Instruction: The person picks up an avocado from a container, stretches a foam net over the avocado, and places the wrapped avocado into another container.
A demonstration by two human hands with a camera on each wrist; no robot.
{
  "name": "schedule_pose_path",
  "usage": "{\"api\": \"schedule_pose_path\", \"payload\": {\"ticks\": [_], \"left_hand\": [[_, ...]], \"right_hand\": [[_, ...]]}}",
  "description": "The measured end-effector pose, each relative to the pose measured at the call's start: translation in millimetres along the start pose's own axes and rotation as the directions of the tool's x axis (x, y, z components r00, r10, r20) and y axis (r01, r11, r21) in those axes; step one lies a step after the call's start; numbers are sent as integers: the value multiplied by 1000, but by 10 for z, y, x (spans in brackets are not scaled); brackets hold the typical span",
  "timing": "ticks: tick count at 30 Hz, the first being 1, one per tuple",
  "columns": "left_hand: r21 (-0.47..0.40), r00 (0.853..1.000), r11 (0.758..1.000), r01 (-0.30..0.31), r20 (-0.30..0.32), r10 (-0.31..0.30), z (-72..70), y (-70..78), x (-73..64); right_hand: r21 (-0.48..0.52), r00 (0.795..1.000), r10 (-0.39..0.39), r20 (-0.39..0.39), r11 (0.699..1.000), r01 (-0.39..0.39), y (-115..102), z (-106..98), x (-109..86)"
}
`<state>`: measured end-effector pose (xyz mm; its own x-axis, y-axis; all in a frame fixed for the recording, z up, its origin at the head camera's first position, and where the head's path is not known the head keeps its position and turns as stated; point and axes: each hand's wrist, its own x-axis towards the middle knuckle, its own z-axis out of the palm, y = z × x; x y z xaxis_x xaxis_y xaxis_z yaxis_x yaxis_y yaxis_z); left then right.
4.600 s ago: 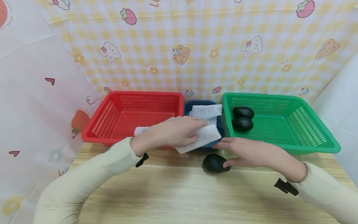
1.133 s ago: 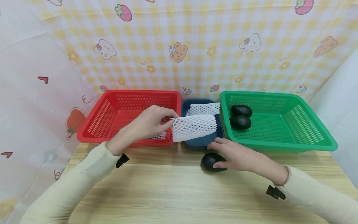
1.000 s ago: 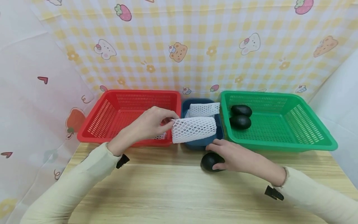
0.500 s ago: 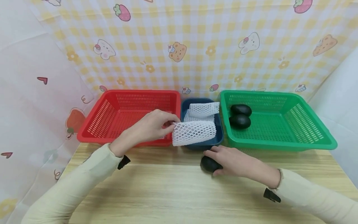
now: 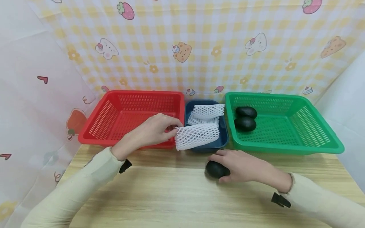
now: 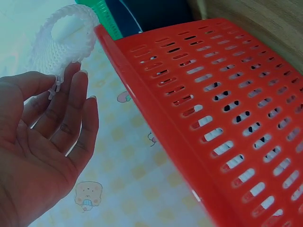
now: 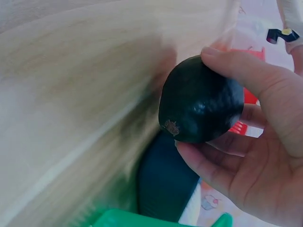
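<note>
Thumb and fingertips of my left hand (image 5: 155, 129) pinch one end of a white foam net sleeve (image 5: 197, 136), which extends rightward above the front of a small dark blue bin (image 5: 216, 144). In the left wrist view, the sleeve's end (image 6: 71, 28) gapes as a round opening. My right hand (image 5: 242, 166) grips a dark avocado (image 5: 217, 169) in front of the bin, thumb on one side and fingers on the other. A brown stem scar marks the avocado (image 7: 201, 101) in the right wrist view. More foam nets (image 5: 208, 111) lie inside the bin.
A red basket (image 5: 131, 92) stands left of the bin, partly behind my left hand; white and dark patches show through its slots in the left wrist view. The green basket (image 5: 288, 148) at right holds two dark avocados (image 5: 246, 123). Patterned cloth (image 5: 199, 47) hangs behind.
My left hand has drawn a foam net leftward from the blue bin, then lowered it slightly. My right hand has gone from touching the avocado to gripping it.
</note>
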<state>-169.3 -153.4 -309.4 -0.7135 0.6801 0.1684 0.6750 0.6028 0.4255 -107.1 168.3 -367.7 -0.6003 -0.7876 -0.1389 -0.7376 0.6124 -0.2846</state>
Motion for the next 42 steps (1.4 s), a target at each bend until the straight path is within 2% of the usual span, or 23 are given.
{"api": "schedule_pose_path", "payload": {"ticks": [10,15,18,28,37,42], "left_hand": [[-11,1000,1000,8,-8,-8,1,-62,-21],[-25,1000,1000,11,-18,-12,-6,-78,-28],[-24,1000,1000,12,-24,-13,-13,-78,-34],[-36,1000,999,6,-28,-7,-20,-77,-53],[-37,999,999,-28,-40,27,-25,-100,-51],[-37,997,998,-50,-52,48,-13,-107,-44]], "right_hand": [[91,1000,-17,-25,996,20,10,-249,-118],[165,996,-57,-74,984,68,37,-402,-174],[181,993,-45,-112,981,65,52,-506,-211],[103,966,-39,-255,992,67,134,-714,-302],[22,943,-38,-330,999,48,309,-791,-280],[3,933,-59,-356,998,64,420,-778,-234]]}}
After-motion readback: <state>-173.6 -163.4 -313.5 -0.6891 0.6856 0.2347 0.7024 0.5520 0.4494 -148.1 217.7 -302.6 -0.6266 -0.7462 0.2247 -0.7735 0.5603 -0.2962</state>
